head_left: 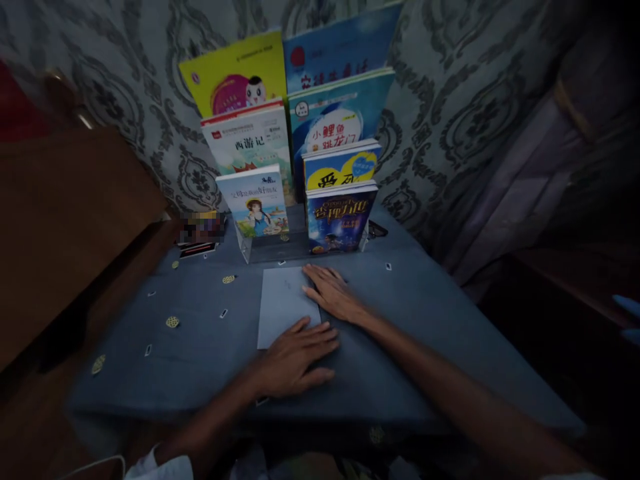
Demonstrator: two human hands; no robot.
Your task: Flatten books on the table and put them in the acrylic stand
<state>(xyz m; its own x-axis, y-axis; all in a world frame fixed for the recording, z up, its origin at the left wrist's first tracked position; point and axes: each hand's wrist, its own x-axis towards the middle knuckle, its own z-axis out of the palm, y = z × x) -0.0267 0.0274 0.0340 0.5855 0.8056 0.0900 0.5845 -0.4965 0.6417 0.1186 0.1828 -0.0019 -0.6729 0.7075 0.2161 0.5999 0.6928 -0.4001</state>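
Observation:
A pale, nearly blank booklet or sheet lies flat on the blue tablecloth, in front of the book stand. Across its lower right corner rests my left hand, palm down with the fingers stretched toward the right. My right hand lies on its upper right edge, fingers extended to the left and thumb apart. Both hands are flat and grip nothing. Parts of the pale booklet's right side and bottom edge are hidden beneath them.
Behind it a clear stand bears several upright children's books, including a dark blue book and a yellow book. Small items sit at the back left. Dark glasses lie right of the stand. A brown panel borders the left.

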